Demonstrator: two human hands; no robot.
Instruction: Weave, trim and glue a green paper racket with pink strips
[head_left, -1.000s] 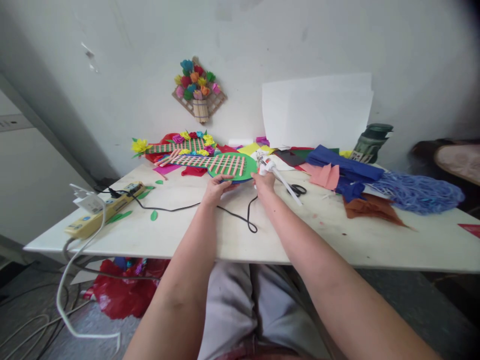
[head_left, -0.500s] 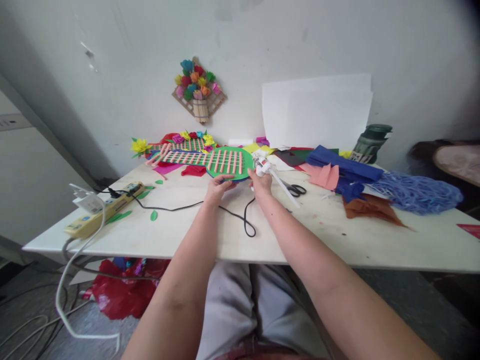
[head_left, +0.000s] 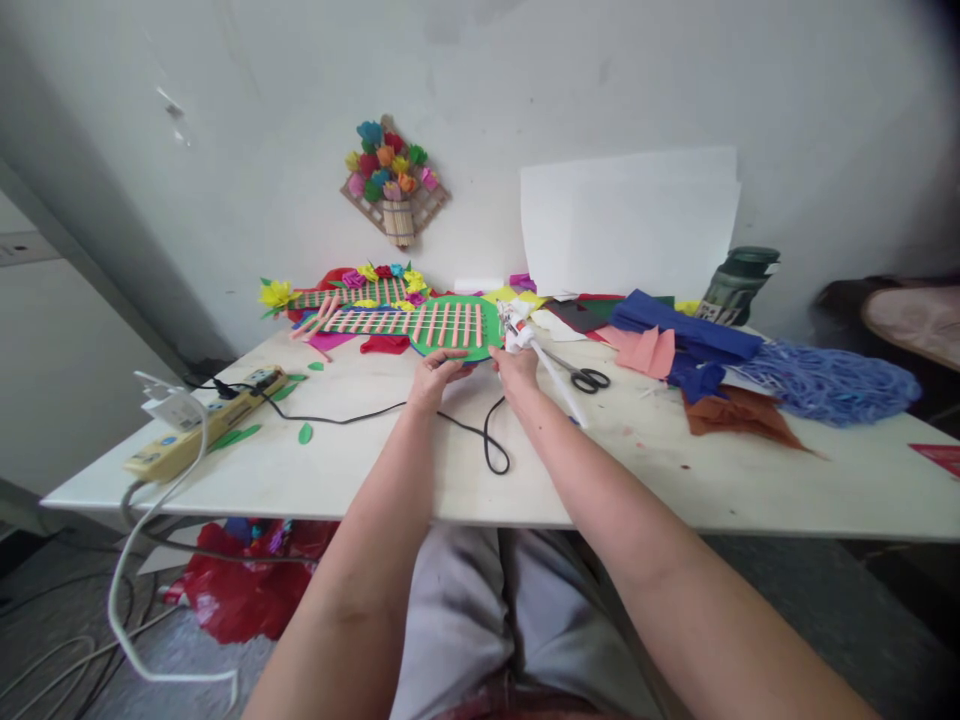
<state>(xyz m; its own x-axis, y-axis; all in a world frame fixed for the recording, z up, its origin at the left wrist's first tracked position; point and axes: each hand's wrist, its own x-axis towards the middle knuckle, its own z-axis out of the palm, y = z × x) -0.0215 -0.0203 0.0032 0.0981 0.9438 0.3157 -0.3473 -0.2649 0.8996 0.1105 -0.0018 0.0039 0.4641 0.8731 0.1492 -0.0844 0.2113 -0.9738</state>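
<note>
- Guitar-shaped craft (head_left: 421, 328): light and stiff, I judge; pink sticks (head_left: 457, 325) likely fragile.
- Best held by the rim (head_left: 478, 354): my left hand (head_left: 435, 378) pinches it; my right hand (head_left: 516, 372) clasps the glue gun (head_left: 517, 337).

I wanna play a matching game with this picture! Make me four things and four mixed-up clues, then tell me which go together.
Things:
1. glue gun
2. front guitar
3. power strip
4. flower basket

Clues:
A. yellow, at the left end of the table
B. up on the wall
C. green, held at its edge by the left hand
D. white, in the right hand

Pairs: 1-D, 2-C, 3-A, 4-B
</note>
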